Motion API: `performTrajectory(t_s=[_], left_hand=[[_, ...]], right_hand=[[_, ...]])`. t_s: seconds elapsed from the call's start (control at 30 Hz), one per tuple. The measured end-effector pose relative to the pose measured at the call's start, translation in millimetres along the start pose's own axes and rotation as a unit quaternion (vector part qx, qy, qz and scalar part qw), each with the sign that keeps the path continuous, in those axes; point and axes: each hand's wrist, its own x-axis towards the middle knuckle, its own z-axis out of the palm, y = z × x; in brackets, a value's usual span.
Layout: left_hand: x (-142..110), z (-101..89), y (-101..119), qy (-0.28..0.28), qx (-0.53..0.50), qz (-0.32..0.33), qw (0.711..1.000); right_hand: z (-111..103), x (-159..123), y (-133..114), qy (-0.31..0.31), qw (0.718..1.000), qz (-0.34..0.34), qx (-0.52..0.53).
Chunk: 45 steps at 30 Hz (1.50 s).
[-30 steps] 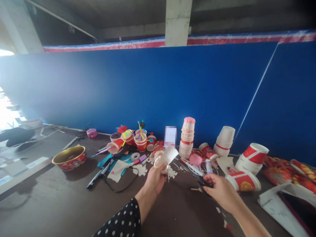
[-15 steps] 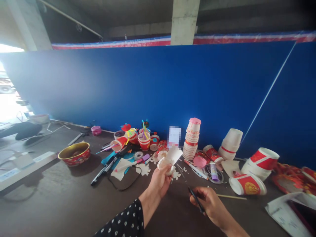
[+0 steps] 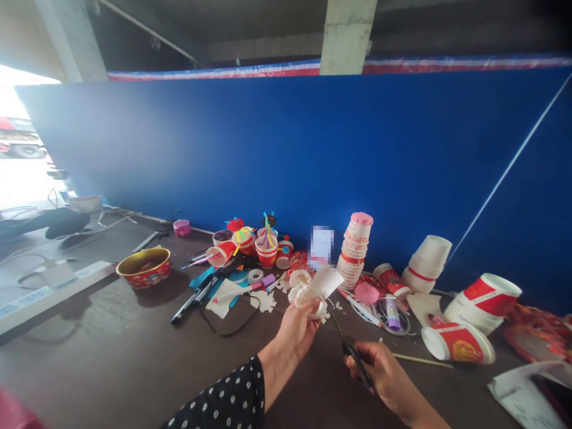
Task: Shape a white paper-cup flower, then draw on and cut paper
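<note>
My left hand (image 3: 298,330) is closed on a piece of white paper (image 3: 327,282), which has a bunched, scalloped part (image 3: 302,288) by the fingers and a flat panel at the upper right. In my right hand (image 3: 374,367) are black-handled scissors (image 3: 355,360). Their thin blades slant up and left toward the paper's lower right edge; I cannot tell whether they touch it. Cut-out white paper shapes (image 3: 266,301) lie on the dark table (image 3: 179,369), left of the held paper.
Decorated paper cups (image 3: 266,256) stand behind, near a tall cup stack (image 3: 354,262). More cups (image 3: 458,342) lie at the right, beyond a thin stick (image 3: 422,360). Pens (image 3: 184,308) and a gold-rimmed bowl (image 3: 143,276) are at the left, near a power strip (image 3: 84,280).
The scissors have come left and been turned so their blades point at the held paper. My left hand keeps its hold. The whole view has shifted, with the table things sliding right.
</note>
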Motion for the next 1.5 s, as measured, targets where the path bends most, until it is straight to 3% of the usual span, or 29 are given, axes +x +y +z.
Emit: performTrajectory(t_s=[0.87,1.5], left_hand=[[-1.3,-1.4,-1.9,0.014,0.004,-0.008,1.0],[-6.2,0.3,-1.2,0.038,0.078,-0.035,0.996]], right_hand=[[-0.5,-0.3,4.9,-0.006,0.998,-0.033,-0.058],[1.8,1.9,2.8,-0.003,0.997,-0.027,-0.076]])
